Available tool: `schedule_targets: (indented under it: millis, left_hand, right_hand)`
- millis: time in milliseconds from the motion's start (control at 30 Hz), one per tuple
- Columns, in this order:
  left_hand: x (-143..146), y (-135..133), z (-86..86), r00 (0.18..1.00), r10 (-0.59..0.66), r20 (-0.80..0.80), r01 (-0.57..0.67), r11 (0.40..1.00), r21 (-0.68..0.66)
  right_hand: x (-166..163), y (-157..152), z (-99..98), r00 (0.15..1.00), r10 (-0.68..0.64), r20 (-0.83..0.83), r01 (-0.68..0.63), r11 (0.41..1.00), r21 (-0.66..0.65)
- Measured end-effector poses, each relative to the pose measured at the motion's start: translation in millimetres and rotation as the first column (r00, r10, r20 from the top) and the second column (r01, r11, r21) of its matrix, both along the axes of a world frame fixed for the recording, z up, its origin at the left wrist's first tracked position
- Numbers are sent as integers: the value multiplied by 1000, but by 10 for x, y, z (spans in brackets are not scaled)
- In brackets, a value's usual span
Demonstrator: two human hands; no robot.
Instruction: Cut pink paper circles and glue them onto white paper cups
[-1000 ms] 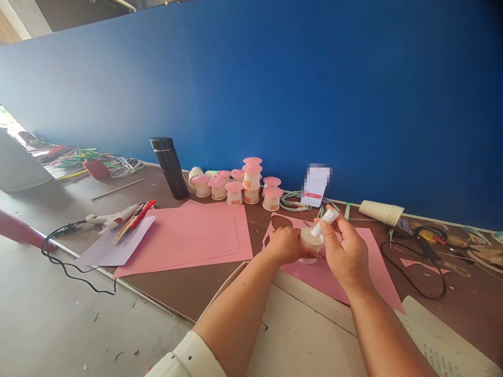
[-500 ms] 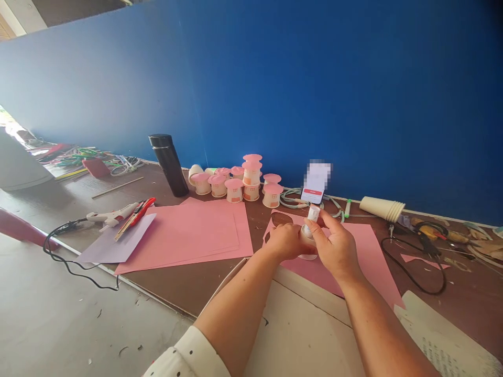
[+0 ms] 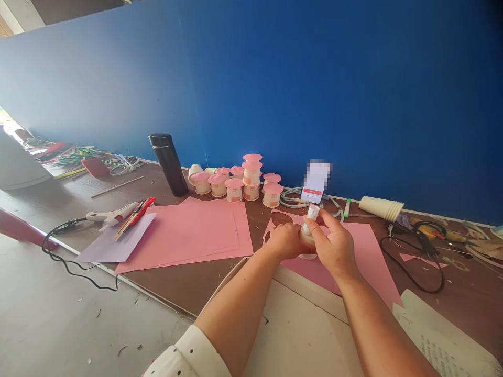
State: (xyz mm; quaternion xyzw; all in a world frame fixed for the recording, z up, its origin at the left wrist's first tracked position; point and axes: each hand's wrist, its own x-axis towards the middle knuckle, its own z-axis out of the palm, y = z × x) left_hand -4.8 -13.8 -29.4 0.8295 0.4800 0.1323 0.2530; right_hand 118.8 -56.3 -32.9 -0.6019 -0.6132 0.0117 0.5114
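Presently, nearest in view, the left hand (image 3: 288, 241) is wrapped round a paper cup (image 3: 308, 256), fingers closed on its side; only a strip by the downward-facing rim shows, over the pink sheet (image 3: 365, 256). Right hand (image 3: 336, 243): thumb and fingers pinch a small white bottle (image 3: 311, 219), its lower end at the cup's upturned base. Actual contact cannot be told.

No pink disc is visible on this cup, so its top reads as undone; wall drawings, if any, are hidden. The pink sheet has round openings near its left edge: disc cutting at least partly done.

To the left, further pink sheets (image 3: 188, 235) show no cut-outs.

Farther back, by the blue wall (image 3: 334, 94), pink-topped cups (image 3: 251, 192) stand clustered, some stacked; several bear windows and doors. These appear complete. Cups without tops: one sideways cup (image 3: 195, 174) at the cluster's left end, and a nested stack (image 3: 379, 208) lying at right. Judgement: batch well advanced, held cup mid-process.
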Motion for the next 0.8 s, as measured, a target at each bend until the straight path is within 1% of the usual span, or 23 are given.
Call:
schedule_targets:
  millis: [100, 300, 367, 433, 533, 700, 800]
  left_hand:
    - [0, 13, -19, 1000, -6, -2, 6, 1000, -1]
    - [-16, 1, 30, 1000, -10, -17, 10, 1000, -29]
    - [-16, -14, 59, 1000, -7, -21, 6, 999, -42]
    - [-12, -26, 75, 1000, -6, -20, 5, 999, -51]
    - [-5, -30, 68, 1000, -5, -14, 5, 999, -40]
    - [-11, -16, 38, 1000, -3, -3, 2, 999, -34]
    - [-20, -11, 43, 1000, -6, -10, 5, 999, -36]
  right_hand:
    - [12, 45, -17, 1000, -19, -16, 19, 1000, 0]
    - [-25, -20, 98, 986, -98, -136, 102, 995, 21]
    - [-33, -23, 102, 990, -79, -114, 81, 997, 13]
    - [-33, -1, 78, 998, -39, -59, 39, 999, 12]
    - [-19, 52, 34, 999, -15, 32, 14, 999, 42]
    - [24, 79, 26, 989, -114, 99, 105, 990, 94]
    - [36, 50, 47, 988, -148, 37, 143, 983, 116]
